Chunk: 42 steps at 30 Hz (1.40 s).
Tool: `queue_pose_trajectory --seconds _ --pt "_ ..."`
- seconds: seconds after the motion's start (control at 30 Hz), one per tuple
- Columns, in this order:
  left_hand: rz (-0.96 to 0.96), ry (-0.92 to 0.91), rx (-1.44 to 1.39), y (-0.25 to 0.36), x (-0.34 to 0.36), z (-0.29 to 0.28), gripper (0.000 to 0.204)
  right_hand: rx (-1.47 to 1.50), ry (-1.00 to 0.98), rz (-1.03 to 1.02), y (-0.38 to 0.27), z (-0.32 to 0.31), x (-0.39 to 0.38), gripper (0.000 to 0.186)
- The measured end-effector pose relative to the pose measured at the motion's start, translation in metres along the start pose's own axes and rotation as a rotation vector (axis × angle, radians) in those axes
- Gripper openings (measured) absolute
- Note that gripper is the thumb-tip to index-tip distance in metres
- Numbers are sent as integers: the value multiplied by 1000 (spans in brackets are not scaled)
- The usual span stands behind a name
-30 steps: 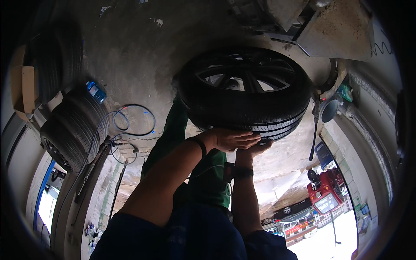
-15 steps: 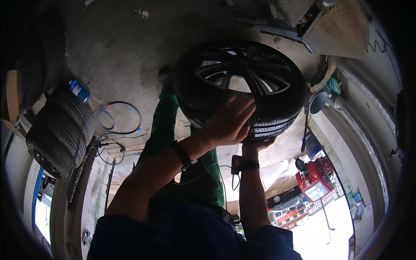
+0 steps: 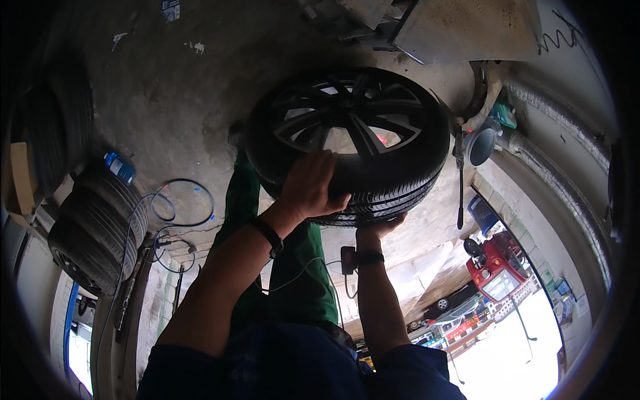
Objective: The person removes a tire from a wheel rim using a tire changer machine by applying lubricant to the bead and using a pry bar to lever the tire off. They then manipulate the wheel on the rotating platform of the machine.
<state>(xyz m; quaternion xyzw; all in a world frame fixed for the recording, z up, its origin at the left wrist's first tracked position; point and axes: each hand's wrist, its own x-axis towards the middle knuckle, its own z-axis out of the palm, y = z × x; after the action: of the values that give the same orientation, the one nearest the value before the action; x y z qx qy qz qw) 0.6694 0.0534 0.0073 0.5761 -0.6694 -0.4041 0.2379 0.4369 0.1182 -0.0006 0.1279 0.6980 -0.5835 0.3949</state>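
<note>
A car wheel, a black tyre on a dark multi-spoke alloy rim, tilts in front of me with its spoked face up. My left hand wraps over the tyre's near edge, fingers on the sidewall and thumb along the tread. Under the near tread rests my right hand, supporting it from below; most of its fingers are hidden behind the tyre. A black band circles my left wrist. On my right wrist sits a strap with a small dark box, from which a thin cable runs.
Stacked used tyres stand at the left, near a blue bottle and a coiled dark hose. A grey funnel-like bucket and a long black-handled tool are at the right. A red vehicle shows outside the opening.
My left hand has moved left and settled onto the tyre's near edge. The wheel sits slightly further left in view, with my right hand still beneath it.
</note>
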Motion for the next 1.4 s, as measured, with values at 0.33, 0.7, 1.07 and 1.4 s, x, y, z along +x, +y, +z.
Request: queue_pose_trajectory --seconds 0.33,0.7,1.07,1.4 --pt "83 121 124 11 -5 28 84 -4 -38 42 -7 -12 14 86" --pt "13 110 129 27 35 21 79 13 -82 120 -35 11 38 82" --pt "-32 50 63 11 26 11 80 -284 -73 141 -36 4 20 94" --pt "-37 48 86 -22 45 -26 60 -773 -450 472 -101 28 1 75"
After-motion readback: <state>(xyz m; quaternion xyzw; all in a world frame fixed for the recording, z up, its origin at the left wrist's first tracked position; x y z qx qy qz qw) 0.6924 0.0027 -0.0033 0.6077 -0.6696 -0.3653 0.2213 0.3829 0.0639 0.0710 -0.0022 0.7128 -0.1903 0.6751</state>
